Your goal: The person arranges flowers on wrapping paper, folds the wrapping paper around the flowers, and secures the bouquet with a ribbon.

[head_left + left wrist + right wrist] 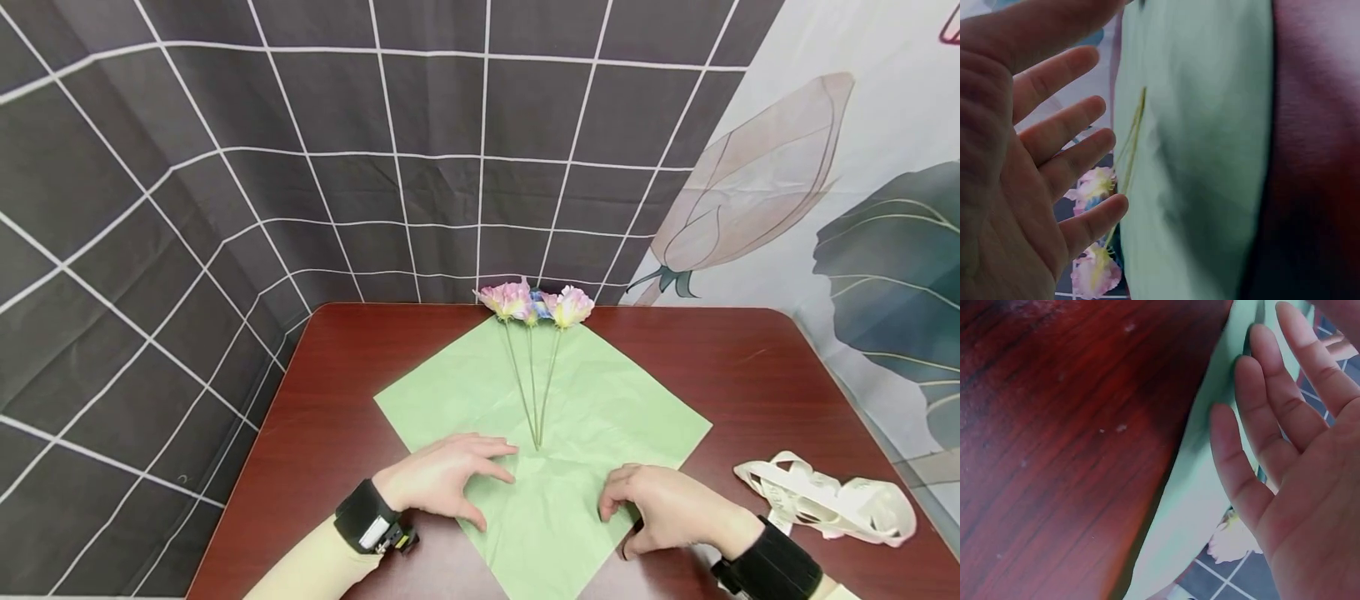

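Observation:
A square sheet of light green paper (600, 400) lies like a diamond on the dark red table (750, 367). Three pink artificial flowers (534, 304) lie on it, blooms at the far corner, thin stems (534, 392) meeting near the middle. My left hand (442, 475) hovers over or rests on the paper's near left part, fingers spread and straight, holding nothing. My right hand (663, 504) is over the near right edge, fingers loosely bent downward, also holding nothing. The left wrist view shows the open palm (1016, 187) beside paper (1197, 125) and flowers (1094, 187). Right wrist view: straight fingers (1285, 425) above the paper's edge (1197, 481).
A coil of cream ribbon (825, 496) lies on the table at the near right. A dark grid-patterned cloth (300, 167) hangs behind and to the left; a floral backdrop (862, 208) stands at the right. Bare wood (330, 392) flanks the paper.

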{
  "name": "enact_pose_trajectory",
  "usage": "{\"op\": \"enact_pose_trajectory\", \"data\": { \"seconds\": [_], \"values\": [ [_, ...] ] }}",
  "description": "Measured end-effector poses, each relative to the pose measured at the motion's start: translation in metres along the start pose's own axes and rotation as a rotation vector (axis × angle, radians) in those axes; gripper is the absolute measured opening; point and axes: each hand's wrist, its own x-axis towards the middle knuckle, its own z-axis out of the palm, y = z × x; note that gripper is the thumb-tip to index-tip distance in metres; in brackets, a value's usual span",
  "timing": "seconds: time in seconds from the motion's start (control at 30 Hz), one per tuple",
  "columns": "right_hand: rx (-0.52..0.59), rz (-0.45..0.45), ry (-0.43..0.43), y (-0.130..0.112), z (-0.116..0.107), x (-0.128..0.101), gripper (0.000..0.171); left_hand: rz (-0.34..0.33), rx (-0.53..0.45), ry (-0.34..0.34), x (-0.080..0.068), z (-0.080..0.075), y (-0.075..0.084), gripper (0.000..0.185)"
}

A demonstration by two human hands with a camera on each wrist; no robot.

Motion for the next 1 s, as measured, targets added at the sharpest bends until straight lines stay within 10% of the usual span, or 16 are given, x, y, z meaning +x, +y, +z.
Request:
{"op": "enact_pose_trajectory", "data": {
  "seconds": [0.27,1.0],
  "values": [
    [-0.030,-0.033,-0.001,0.007,0.006,-0.001,0.040,0.022,-0.006,-0.100,-0.012,0.012,0.000,0.086],
    [0.039,0.024,-0.013,0.012,0.005,0.006,0.023,-0.039,-0.115,-0.085,-0.022,0.026,-0.015,0.062]
  ]
}}
